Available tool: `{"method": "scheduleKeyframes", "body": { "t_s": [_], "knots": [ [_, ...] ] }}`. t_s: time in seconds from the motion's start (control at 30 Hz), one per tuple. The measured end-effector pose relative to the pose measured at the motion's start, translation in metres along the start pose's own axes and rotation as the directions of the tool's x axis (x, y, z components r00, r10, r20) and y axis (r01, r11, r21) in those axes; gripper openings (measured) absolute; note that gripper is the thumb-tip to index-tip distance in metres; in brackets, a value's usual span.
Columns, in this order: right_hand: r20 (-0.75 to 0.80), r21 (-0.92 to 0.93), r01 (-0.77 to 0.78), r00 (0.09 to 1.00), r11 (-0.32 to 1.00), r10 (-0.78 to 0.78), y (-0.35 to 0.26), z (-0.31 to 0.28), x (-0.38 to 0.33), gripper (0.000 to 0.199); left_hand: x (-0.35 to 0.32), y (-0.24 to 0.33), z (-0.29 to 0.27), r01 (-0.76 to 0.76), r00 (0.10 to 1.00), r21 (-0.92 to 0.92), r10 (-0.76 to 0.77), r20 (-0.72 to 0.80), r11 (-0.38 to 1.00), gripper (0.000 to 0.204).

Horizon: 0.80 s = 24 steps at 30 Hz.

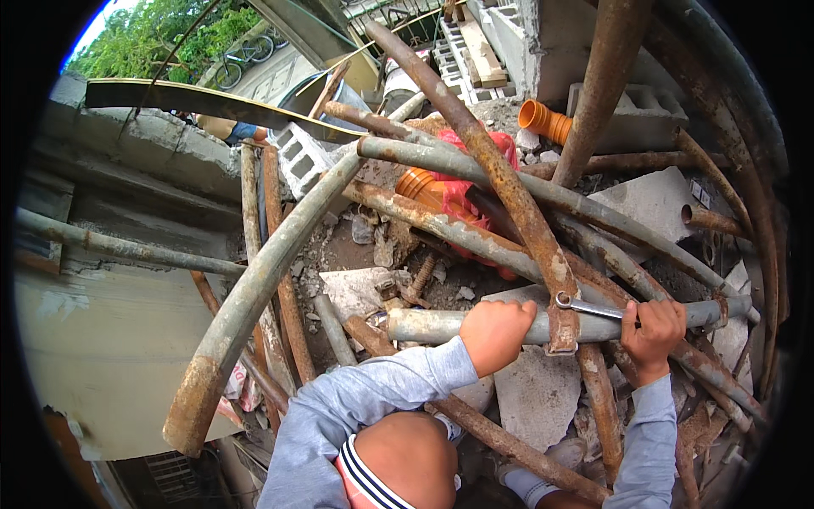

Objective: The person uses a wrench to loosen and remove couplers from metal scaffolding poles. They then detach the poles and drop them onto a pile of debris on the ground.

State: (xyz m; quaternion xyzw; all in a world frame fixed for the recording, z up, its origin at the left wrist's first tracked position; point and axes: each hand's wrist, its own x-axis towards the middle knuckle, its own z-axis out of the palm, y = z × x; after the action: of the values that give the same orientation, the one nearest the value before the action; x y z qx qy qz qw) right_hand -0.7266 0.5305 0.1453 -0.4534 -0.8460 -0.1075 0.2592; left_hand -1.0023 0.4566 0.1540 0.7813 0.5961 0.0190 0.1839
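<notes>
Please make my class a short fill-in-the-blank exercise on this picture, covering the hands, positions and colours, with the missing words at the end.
1. Comparing the left grip and the right grip, the wrench is in the ____ one.
2. Along the grey pipe, the left grip is on the picture's ____ side of the rusty clamp.
3. The short ribbed pipe toward the upper right is ____ in colour.
4. The leaves at the upper left are ____ in colour.

Missing words: right; left; orange; green.

Open-air building site.
Around us: rust-stained metal pipes (432, 325), hollow concrete blocks (314, 150), broken slabs (536, 394), orange plastic pipe (555, 125), rubble (524, 146).
</notes>
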Motion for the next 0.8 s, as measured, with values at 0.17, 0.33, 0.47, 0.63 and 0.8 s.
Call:
{"method": "scheduleKeyframes", "body": {
  "t_s": [0.17,0.33,0.47,0.63,0.8],
  "knots": [
    [-0.056,0.013,-0.038,0.998,0.999,0.038,-0.006,0.004,0.006,0.027,-0.003,-0.002,-0.002,-0.020,1.000,0.005,0.020,-0.020,1.000,0.040],
    [-0.025,-0.028,-0.071,0.997,0.997,0.070,-0.001,-0.002,-0.007,0.026,-0.029,-0.019,-0.020,0.056,0.995,0.079,-0.049,-0.085,0.995,0.048],
    [-0.025,0.027,-0.086,0.996,0.996,0.087,-0.012,0.003,-0.026,0.024,-0.064,-0.046,-0.024,0.221,0.974,0.129,-0.226,0.026,0.967,0.037],
    [-0.067,0.088,-0.203,0.976,0.975,0.209,-0.029,-0.001,-0.051,0.025,-0.069,-0.058,-0.004,0.156,0.984,0.154,-0.140,-0.112,0.976,0.036],
    [-0.103,0.131,-0.388,0.910,0.912,0.402,-0.042,-0.011,-0.090,0.027,-0.049,-0.080,0.000,-0.032,0.957,0.246,0.101,-0.271,0.969,0.046]
  ]
}}
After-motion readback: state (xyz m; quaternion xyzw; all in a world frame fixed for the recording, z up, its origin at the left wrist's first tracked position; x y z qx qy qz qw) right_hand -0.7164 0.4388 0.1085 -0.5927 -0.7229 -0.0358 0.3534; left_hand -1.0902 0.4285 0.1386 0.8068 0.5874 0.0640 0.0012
